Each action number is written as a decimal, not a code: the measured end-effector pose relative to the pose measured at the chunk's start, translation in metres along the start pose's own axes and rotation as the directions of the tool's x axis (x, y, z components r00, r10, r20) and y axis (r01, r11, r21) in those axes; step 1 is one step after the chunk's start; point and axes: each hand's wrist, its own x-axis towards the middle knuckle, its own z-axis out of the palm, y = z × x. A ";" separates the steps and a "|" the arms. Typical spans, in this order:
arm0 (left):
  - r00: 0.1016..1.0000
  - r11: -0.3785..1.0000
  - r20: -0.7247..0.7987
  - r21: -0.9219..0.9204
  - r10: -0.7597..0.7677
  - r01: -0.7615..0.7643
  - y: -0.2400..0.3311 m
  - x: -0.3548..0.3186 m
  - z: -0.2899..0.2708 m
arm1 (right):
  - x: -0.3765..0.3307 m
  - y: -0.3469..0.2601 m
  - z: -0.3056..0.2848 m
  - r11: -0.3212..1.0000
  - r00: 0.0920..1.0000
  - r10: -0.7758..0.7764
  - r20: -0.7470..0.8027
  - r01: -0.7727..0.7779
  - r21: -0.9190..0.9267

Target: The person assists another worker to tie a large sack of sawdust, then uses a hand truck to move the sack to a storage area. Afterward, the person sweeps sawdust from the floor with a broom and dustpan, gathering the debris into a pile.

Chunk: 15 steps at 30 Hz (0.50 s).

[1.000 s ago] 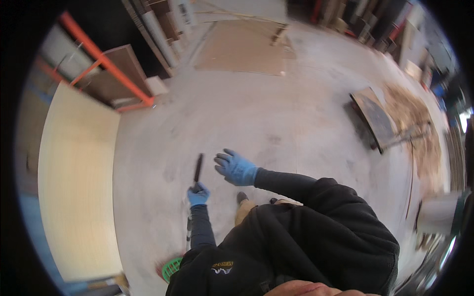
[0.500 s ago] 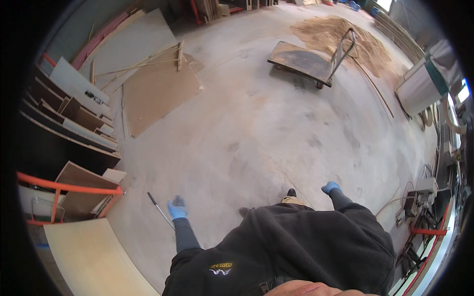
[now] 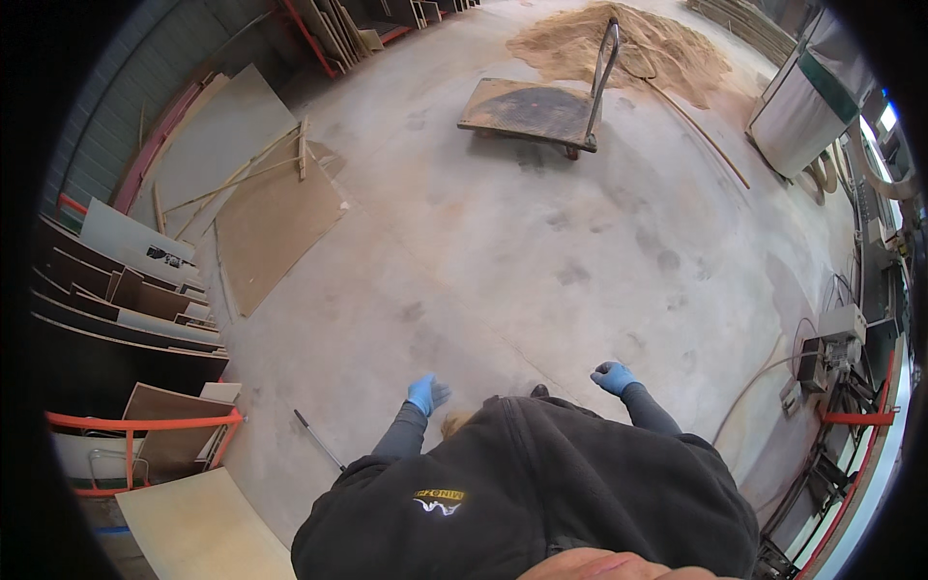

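My left hand point(image 3: 426, 394), in a blue glove with a darker grey palm side, hangs in front of my body above the concrete floor point(image 3: 483, 261). Its fingers are stretched out and hold nothing. To the right, my right hand point(image 3: 611, 377) wears a matching glove, and its fingers are curled in with nothing seen in them. Neither hand touches any object. Nearest the left hand, a thin dark rod point(image 3: 319, 437) lies on the floor, partly hidden by my sleeve.
A platform cart point(image 3: 527, 108) stands ahead before a sawdust heap point(image 3: 619, 48). A long stick point(image 3: 701, 135) lies right of it. Brown sheets point(image 3: 275, 217) lie left; boards point(image 3: 126, 338) fill a rack with an orange rail point(image 3: 145, 422). Machinery point(image 3: 841, 333) lines the right.
My left arm has swung inward, bringing that hand nearer my body. My right hand has shifted slightly left in view. The cart and heap appear further left as the view moves.
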 end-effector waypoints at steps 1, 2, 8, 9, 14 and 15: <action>1.000 1.000 -0.016 -0.003 0.005 -0.005 0.005 0.003 0.023 | 0.005 0.008 -0.019 1.000 1.000 0.006 0.008 -0.006 -0.021; 0.998 1.000 -0.055 -0.010 0.010 -0.011 0.010 0.005 0.043 | 0.010 0.015 -0.038 0.997 0.999 0.047 0.012 -0.046 -0.056; 1.000 0.980 -0.007 0.197 -0.018 0.019 0.056 0.020 0.130 | 0.075 0.030 -0.115 0.998 0.998 0.053 0.044 -0.052 -0.021; 1.000 0.976 -0.015 0.216 -0.027 0.030 0.065 0.027 0.140 | 0.092 0.031 -0.125 0.999 0.998 0.041 0.049 -0.042 0.018; 0.985 0.976 -0.159 0.197 -0.062 0.094 0.143 0.095 0.197 | 0.166 0.029 -0.183 0.995 1.000 0.011 0.026 -0.014 0.098; 0.987 0.979 -0.153 0.190 -0.048 0.077 0.165 0.113 0.213 | 0.178 0.029 -0.197 0.995 0.999 0.043 0.009 -0.044 0.088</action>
